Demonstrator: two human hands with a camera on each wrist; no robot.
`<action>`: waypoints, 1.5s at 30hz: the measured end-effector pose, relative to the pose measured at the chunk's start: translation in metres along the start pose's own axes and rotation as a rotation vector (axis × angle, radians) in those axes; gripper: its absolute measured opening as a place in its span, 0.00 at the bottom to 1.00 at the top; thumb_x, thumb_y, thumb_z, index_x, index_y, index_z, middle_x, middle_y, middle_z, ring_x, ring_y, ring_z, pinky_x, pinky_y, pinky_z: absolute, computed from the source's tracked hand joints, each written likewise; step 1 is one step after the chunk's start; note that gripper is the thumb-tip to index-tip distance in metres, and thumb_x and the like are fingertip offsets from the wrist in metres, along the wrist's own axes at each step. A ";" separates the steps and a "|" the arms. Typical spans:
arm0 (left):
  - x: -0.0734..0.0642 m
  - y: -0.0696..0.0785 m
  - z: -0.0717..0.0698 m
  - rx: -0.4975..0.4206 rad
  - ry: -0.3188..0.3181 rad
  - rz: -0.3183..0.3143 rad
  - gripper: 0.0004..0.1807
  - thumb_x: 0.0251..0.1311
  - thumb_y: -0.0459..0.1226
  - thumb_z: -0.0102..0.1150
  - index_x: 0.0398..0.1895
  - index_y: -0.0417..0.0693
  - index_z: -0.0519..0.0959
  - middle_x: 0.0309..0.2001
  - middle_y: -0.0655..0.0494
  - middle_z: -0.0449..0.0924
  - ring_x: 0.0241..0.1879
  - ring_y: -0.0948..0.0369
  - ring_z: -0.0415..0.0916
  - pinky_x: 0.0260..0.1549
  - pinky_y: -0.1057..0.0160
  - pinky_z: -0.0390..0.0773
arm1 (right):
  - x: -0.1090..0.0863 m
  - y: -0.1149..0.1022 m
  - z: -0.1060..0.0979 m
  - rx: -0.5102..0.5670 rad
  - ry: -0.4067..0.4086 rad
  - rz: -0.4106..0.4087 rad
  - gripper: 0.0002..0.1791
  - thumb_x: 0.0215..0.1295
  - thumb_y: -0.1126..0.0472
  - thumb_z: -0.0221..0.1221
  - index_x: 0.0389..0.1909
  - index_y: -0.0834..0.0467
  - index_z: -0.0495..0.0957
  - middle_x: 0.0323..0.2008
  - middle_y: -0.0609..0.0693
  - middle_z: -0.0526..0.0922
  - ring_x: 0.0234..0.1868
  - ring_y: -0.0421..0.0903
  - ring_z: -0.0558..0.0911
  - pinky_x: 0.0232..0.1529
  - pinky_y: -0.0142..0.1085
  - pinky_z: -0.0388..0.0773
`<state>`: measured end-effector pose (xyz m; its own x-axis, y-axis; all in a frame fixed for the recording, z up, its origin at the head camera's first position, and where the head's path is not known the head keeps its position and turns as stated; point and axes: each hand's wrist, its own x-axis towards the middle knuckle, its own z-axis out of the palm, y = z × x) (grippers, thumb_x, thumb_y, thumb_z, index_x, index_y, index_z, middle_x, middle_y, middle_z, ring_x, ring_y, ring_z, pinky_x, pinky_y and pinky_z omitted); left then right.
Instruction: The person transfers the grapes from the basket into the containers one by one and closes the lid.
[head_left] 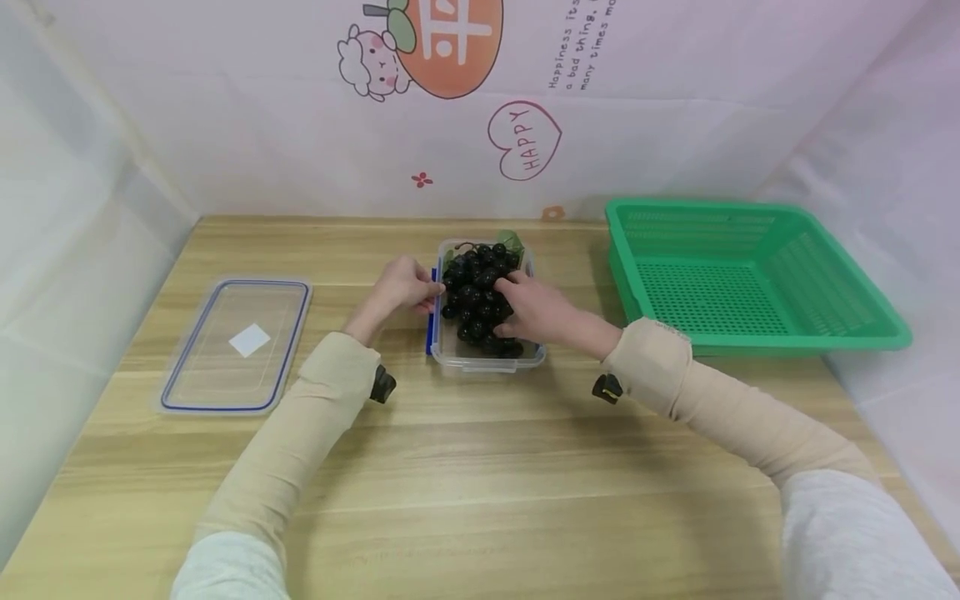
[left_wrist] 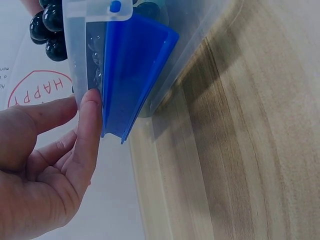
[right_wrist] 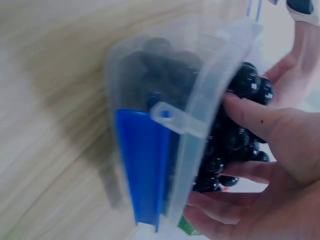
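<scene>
A bunch of black grapes (head_left: 471, 297) fills a clear plastic container (head_left: 468, 364) in the middle of the table, heaped above its rim. Blue side latches hang unfastened; one latch (left_wrist: 137, 60) shows in the left wrist view, another latch (right_wrist: 140, 165) in the right. With thumb and fingertip, my left hand (head_left: 402, 287) pinches the container's left rim. My right hand (head_left: 543, 310) grips the grapes from the right, thumb and fingers bent about them, as the right wrist view also shows. Some fingertips are hidden among the grapes. Green leaves (head_left: 510, 242) stick out at the back.
A clear lid (head_left: 202, 367) with a blue seal and a white label lies flat on the left of the wooden table (head_left: 450, 483). To the right stands a green perforated basket (head_left: 765, 342). A printed white cloth (head_left: 300, 150) hangs behind.
</scene>
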<state>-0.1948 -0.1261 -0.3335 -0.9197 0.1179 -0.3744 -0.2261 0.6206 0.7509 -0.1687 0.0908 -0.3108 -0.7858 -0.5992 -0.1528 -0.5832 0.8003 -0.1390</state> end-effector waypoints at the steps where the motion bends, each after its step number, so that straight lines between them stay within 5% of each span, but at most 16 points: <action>1: -0.001 -0.001 -0.001 -0.001 0.005 -0.004 0.11 0.63 0.34 0.57 0.37 0.31 0.81 0.20 0.53 0.79 0.25 0.56 0.82 0.40 0.57 0.86 | 0.001 0.000 0.001 0.004 0.004 -0.006 0.36 0.57 0.50 0.65 0.60 0.66 0.67 0.57 0.67 0.72 0.51 0.60 0.79 0.50 0.51 0.81; 10: -0.006 -0.009 -0.007 -0.055 0.044 -0.040 0.11 0.63 0.34 0.57 0.38 0.30 0.81 0.21 0.52 0.78 0.22 0.60 0.80 0.42 0.56 0.85 | 0.011 0.001 -0.001 0.171 -0.051 0.019 0.37 0.58 0.58 0.65 0.66 0.63 0.61 0.63 0.67 0.66 0.61 0.61 0.71 0.62 0.52 0.73; 17: -0.009 -0.015 -0.011 -0.051 0.091 -0.054 0.11 0.63 0.34 0.57 0.36 0.31 0.81 0.21 0.52 0.78 0.23 0.60 0.80 0.42 0.56 0.85 | 0.022 0.011 -0.005 0.346 0.011 0.069 0.28 0.57 0.73 0.56 0.60 0.71 0.64 0.57 0.69 0.71 0.54 0.62 0.75 0.54 0.50 0.78; 22: -0.010 -0.021 -0.015 -0.056 0.125 -0.062 0.12 0.64 0.35 0.57 0.37 0.31 0.81 0.21 0.51 0.79 0.24 0.58 0.82 0.41 0.56 0.85 | 0.032 0.021 0.000 0.352 0.065 0.148 0.15 0.59 0.72 0.52 0.46 0.76 0.72 0.46 0.71 0.78 0.46 0.62 0.79 0.47 0.49 0.82; 26: -0.011 -0.023 -0.022 -0.069 0.153 -0.050 0.15 0.64 0.37 0.56 0.42 0.29 0.80 0.22 0.52 0.79 0.24 0.60 0.82 0.41 0.58 0.86 | 0.031 0.032 0.002 0.316 0.079 0.151 0.14 0.60 0.70 0.52 0.43 0.77 0.74 0.43 0.72 0.79 0.42 0.63 0.80 0.45 0.49 0.82; 31: -0.026 -0.029 -0.052 -0.075 0.249 -0.022 0.15 0.64 0.32 0.54 0.44 0.25 0.77 0.32 0.39 0.82 0.22 0.62 0.79 0.36 0.64 0.86 | 0.017 0.051 -0.002 0.297 0.130 0.152 0.15 0.58 0.69 0.54 0.42 0.78 0.74 0.40 0.73 0.80 0.39 0.64 0.82 0.39 0.49 0.83; 34: -0.039 -0.046 -0.077 -0.027 0.344 -0.048 0.13 0.62 0.30 0.54 0.44 0.25 0.77 0.36 0.36 0.83 0.19 0.66 0.76 0.29 0.70 0.85 | 0.009 0.062 -0.007 0.309 0.141 0.159 0.15 0.58 0.70 0.54 0.42 0.79 0.73 0.38 0.74 0.80 0.35 0.64 0.82 0.34 0.47 0.84; 38: -0.058 -0.083 -0.106 0.035 0.462 -0.137 0.13 0.59 0.30 0.56 0.41 0.25 0.77 0.25 0.46 0.82 0.17 0.68 0.75 0.25 0.72 0.83 | 0.004 0.069 -0.013 0.304 0.137 0.162 0.16 0.58 0.69 0.55 0.42 0.80 0.73 0.36 0.74 0.81 0.31 0.62 0.83 0.30 0.45 0.84; 40: -0.061 -0.095 -0.113 0.056 0.493 -0.154 0.12 0.59 0.30 0.56 0.39 0.24 0.77 0.22 0.50 0.79 0.18 0.65 0.76 0.26 0.69 0.83 | -0.005 0.074 -0.014 0.302 0.138 0.185 0.17 0.58 0.68 0.55 0.42 0.80 0.73 0.36 0.74 0.81 0.30 0.61 0.83 0.28 0.44 0.83; 42: -0.071 -0.112 -0.122 0.086 0.548 -0.163 0.11 0.58 0.28 0.57 0.36 0.23 0.78 0.23 0.43 0.81 0.18 0.64 0.75 0.30 0.64 0.85 | -0.004 0.073 -0.014 0.298 0.130 0.185 0.17 0.59 0.68 0.55 0.43 0.80 0.72 0.36 0.74 0.81 0.30 0.61 0.83 0.27 0.44 0.83; 45: -0.080 -0.130 -0.131 0.186 0.623 -0.208 0.07 0.54 0.25 0.52 0.20 0.30 0.75 0.14 0.46 0.75 0.13 0.63 0.67 0.21 0.62 0.80 | -0.004 0.074 -0.012 0.299 0.125 0.186 0.18 0.59 0.68 0.55 0.43 0.81 0.72 0.36 0.75 0.80 0.29 0.61 0.83 0.25 0.43 0.83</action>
<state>-0.1335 -0.3180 -0.3298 -0.8889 -0.4518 -0.0760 -0.4104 0.7113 0.5706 -0.2115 0.1523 -0.3089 -0.9025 -0.4222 -0.0847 -0.3567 0.8432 -0.4022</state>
